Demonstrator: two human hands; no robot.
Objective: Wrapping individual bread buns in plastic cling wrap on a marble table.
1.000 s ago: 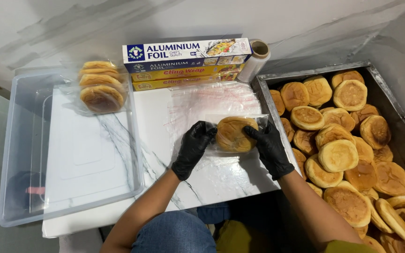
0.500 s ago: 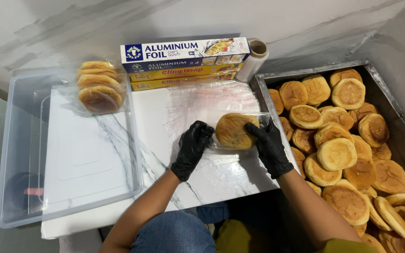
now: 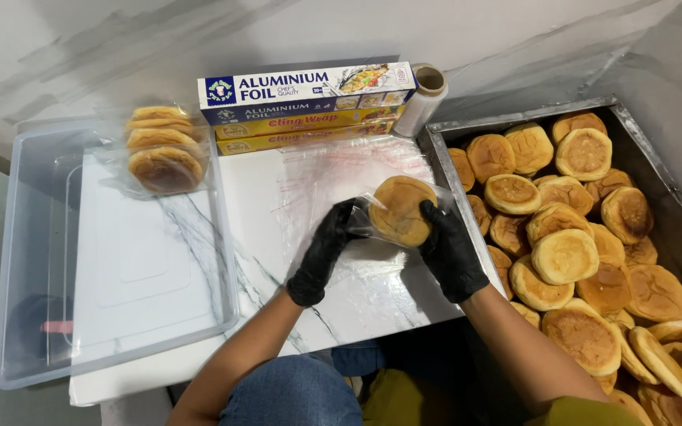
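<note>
Head view: both hands wear black gloves and meet over the middle of the white marble table (image 3: pixel 222 260). The left hand (image 3: pixel 327 251) has its fingers curled onto the left edge of a bun (image 3: pixel 401 209) that sits in a clear bag (image 3: pixel 372 225), pinching the plastic beside it. The right hand (image 3: pixel 450 248) has its fingers bent around the bun's right side, gripping it through the plastic. The bun is tilted, its golden top toward the camera, held just above a sheet of clear film (image 3: pixel 349 170) lying on the table.

To the right, a metal tray (image 3: pixel 436 170) is heaped with bare buns (image 3: pixel 566 256), some flat, some on edge. To the left, a clear plastic tub (image 3: pixel 33 260) holds a row of wrapped buns (image 3: pixel 163 150) at its far end. Behind the film lie two long boxes (image 3: pixel 305 99), stacked, with a roll (image 3: pixel 424 95) touching their right end.
</note>
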